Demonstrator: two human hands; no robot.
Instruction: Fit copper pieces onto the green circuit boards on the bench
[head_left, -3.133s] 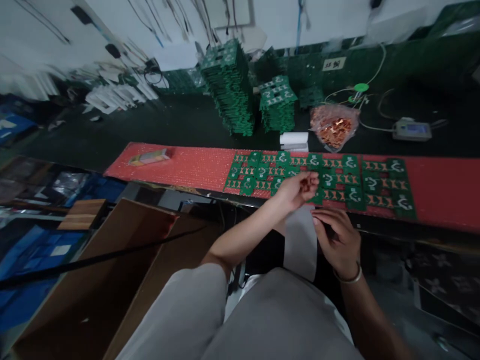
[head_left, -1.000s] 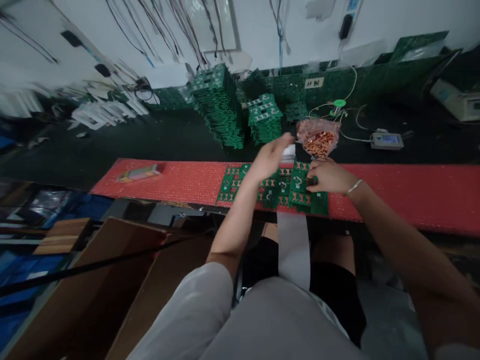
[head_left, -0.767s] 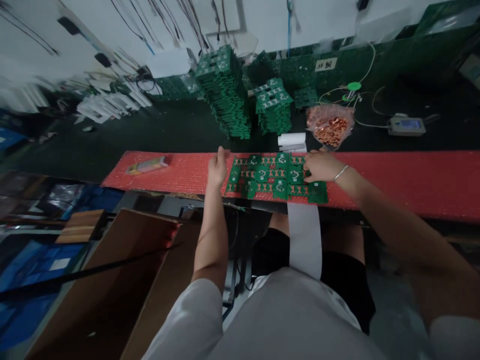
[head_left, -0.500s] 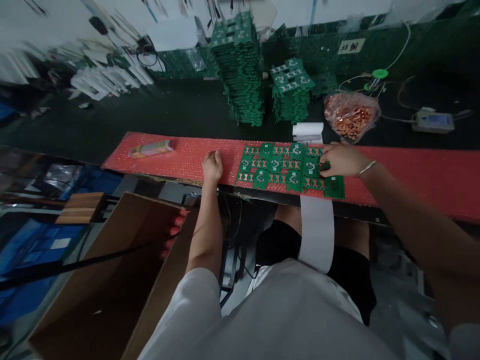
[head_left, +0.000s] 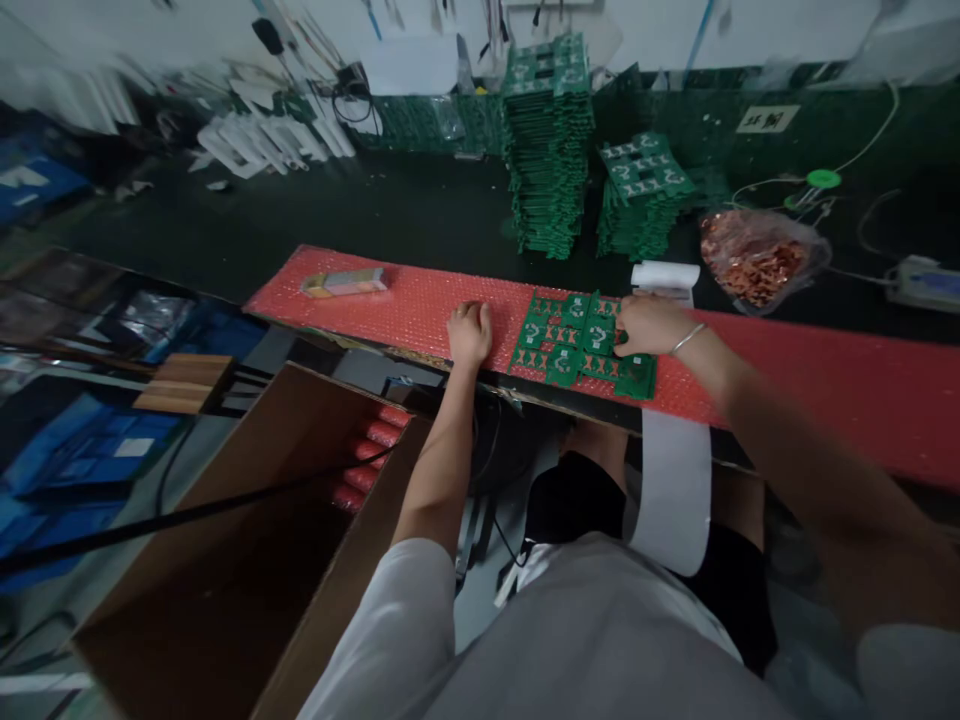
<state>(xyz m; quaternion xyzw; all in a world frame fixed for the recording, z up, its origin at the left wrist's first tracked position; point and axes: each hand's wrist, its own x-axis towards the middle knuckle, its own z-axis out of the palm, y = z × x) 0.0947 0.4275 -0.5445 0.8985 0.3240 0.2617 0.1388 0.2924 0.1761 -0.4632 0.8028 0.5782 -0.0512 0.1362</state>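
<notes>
Green circuit boards with copper-coloured parts (head_left: 562, 335) lie side by side on a long sheet of red bubble wrap (head_left: 427, 300). At their right end, my right hand (head_left: 654, 325) has its fingers closed on the edge of a green board; the fingertips are partly hidden. My left hand (head_left: 470, 333) rests with curled fingers on the bubble wrap, left of the boards and apart from them, with nothing seen in it. A roll of white paper (head_left: 665, 275) sits behind my right hand, and a white strip (head_left: 673, 490) hangs down from the table edge.
Behind stand a tall stack of green boards (head_left: 547, 150) and a shorter one (head_left: 643, 200). A plastic bag of copper pieces (head_left: 761, 262) lies at the right. A small packet (head_left: 345, 282) is on the wrap's left part. An open carton (head_left: 217, 530) with red rolls stands below left.
The view has shifted. The boards now cover a shorter stretch of the wrap, their right end having moved left together with my right hand. My left hand stays curled on the wrap.
</notes>
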